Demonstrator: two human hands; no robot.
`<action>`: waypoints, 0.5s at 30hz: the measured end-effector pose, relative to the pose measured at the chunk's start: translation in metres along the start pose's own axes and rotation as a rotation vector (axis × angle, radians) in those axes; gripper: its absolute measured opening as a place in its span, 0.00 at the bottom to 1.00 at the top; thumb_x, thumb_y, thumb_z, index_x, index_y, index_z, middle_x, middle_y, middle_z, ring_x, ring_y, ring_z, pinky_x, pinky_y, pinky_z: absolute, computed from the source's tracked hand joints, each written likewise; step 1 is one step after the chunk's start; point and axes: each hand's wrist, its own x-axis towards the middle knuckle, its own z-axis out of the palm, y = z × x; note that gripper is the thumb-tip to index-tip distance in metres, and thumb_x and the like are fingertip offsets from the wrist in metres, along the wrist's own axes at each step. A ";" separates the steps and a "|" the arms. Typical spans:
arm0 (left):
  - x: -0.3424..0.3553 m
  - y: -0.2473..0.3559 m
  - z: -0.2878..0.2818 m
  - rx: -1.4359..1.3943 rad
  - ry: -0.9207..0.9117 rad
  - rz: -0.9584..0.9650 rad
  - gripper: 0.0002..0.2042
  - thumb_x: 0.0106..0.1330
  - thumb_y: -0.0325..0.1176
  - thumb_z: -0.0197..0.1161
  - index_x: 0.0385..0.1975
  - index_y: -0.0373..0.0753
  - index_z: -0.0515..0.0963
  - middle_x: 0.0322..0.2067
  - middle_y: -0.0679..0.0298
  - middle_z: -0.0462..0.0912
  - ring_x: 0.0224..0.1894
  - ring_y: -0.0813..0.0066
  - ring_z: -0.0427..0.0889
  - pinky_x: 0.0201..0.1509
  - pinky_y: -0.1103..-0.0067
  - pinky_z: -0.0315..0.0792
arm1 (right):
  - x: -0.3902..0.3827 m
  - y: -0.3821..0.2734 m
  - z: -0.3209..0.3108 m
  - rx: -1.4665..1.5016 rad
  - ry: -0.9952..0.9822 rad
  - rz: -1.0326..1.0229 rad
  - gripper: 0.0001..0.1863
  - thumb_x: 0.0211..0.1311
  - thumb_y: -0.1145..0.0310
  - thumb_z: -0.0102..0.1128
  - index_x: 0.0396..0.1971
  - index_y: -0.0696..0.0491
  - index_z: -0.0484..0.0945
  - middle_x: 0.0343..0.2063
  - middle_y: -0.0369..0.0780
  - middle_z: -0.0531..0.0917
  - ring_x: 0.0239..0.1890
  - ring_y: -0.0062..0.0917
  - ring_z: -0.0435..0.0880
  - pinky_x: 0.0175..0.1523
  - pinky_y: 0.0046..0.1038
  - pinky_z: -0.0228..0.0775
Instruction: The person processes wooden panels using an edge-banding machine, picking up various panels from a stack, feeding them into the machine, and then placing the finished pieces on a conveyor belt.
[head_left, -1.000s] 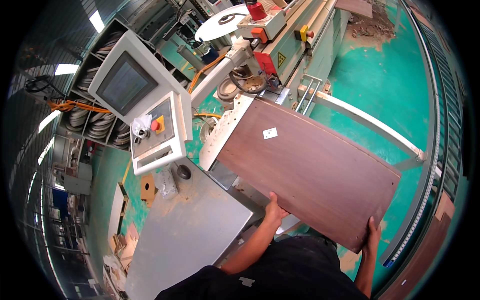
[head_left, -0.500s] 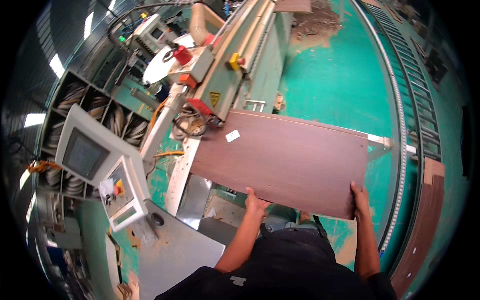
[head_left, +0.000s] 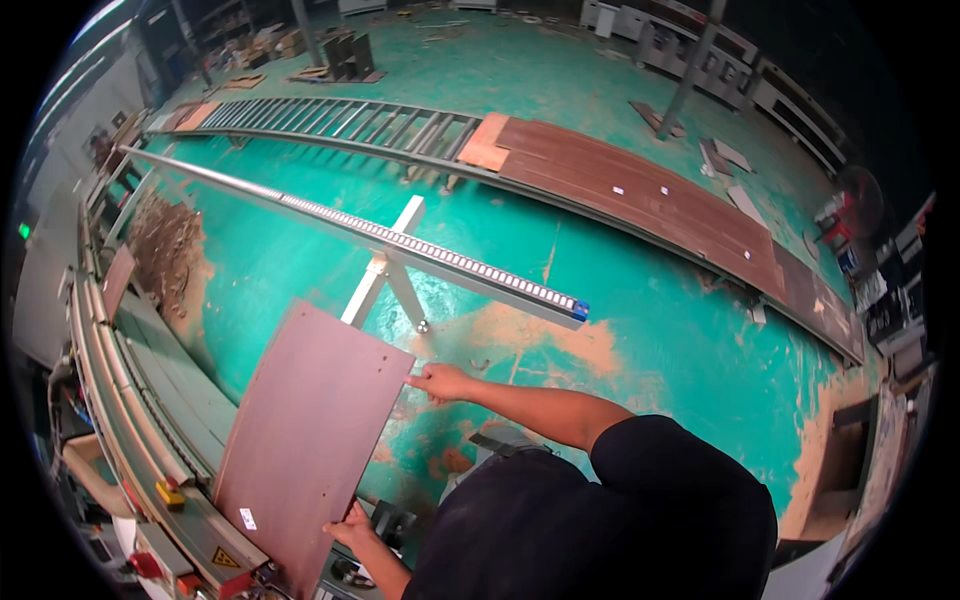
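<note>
A brown wood-look panel with a small white label lies at the left, its far end resting along the machine. My left hand is closed on its near long edge, thumb on top and the other fingers mostly hidden beneath. At the panel's right corner, my right hand pinches the edge with its arm stretched out. Small drilled holes show near that corner.
Just beyond the panel runs a long metal rail on a support leg. Further off stands a roller conveyor bearing several brown panels. A pillar rises behind it. Sawdust lies on the green floor.
My view has swung to the right, so the panel and machine now appear at the left and the conveyor across the top. Both hands still hold the panel's edges.
</note>
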 end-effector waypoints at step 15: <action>0.083 -0.253 0.000 1.262 -0.980 -0.618 0.34 0.78 0.63 0.42 0.54 0.30 0.69 0.53 0.42 0.79 0.51 0.50 0.82 0.57 0.60 0.79 | -0.342 0.512 0.008 0.147 0.702 0.378 0.16 0.69 0.56 0.61 0.35 0.55 0.81 0.30 0.42 0.86 0.27 0.27 0.86 0.30 0.29 0.76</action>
